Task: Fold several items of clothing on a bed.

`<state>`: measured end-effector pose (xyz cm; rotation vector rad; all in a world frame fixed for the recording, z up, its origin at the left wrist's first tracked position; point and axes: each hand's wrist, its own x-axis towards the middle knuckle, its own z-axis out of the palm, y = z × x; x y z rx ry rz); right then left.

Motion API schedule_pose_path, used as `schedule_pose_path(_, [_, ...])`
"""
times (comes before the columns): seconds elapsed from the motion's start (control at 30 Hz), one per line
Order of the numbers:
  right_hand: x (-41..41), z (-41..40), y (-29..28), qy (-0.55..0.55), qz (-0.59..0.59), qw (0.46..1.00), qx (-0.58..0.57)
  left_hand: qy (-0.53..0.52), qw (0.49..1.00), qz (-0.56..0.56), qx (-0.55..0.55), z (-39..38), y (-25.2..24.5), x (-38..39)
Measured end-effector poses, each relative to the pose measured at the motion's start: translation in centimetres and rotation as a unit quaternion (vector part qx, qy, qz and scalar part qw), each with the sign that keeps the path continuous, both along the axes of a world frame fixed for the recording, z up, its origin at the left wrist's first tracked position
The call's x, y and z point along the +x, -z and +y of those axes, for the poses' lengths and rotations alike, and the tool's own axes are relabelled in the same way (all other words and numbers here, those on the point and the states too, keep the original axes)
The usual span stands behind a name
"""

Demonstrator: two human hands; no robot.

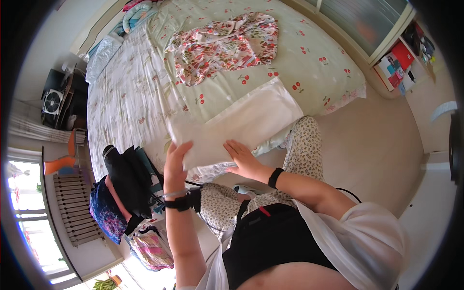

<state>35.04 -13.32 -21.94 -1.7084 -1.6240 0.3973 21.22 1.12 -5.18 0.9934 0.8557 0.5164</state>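
A folded white cloth [246, 119] lies across the near edge of the bed, its right end flat on the sheet. My left hand [176, 165] grips the left end of the cloth, thumb on top and the other fingers mostly hidden. That end looks slightly blurred and raised. My right hand [244, 159] rests on the near edge of the same cloth, fingers extended over it and thumb spread apart. Beyond the cloth, a floral garment [228, 43] with red and green print is spread out on the bed.
The bed wears a cherry-print sheet [308, 72]. Dark clothes [128, 177] and a blue patterned garment [105, 208] hang in a pile at left. A small fan [53, 102] stands at far left. An open shelf [397, 67] holding papers is at upper right.
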Motion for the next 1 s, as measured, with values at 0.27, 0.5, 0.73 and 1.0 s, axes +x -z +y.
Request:
schedule_pose_path(0.27, [3.6, -4.1, 0.7, 0.08, 0.264, 0.942, -0.19, 0.177, 0.963, 0.014, 0.201, -3.8, 7.7, 18.8])
schedule_pose_path(0.5, [8.9, -8.1, 2.8, 0.107, 0.404, 0.876, -0.241, 0.348, 0.576, 0.245, 0.697, -5.9, 14.1, 11.8])
schedule_pose_path(0.73, [11.4, -5.8, 1.1, 0.205, 0.631, 0.723, -0.193, 0.049, 0.883, 0.251, 0.394, -4.9, 15.4, 7.2])
schedule_pose_path(1.0, [11.9, -5.0, 1.6, 0.185, 0.781, 0.576, -0.152, 0.077, 0.981, -0.001, -0.176, -4.0, 17.4, 10.3])
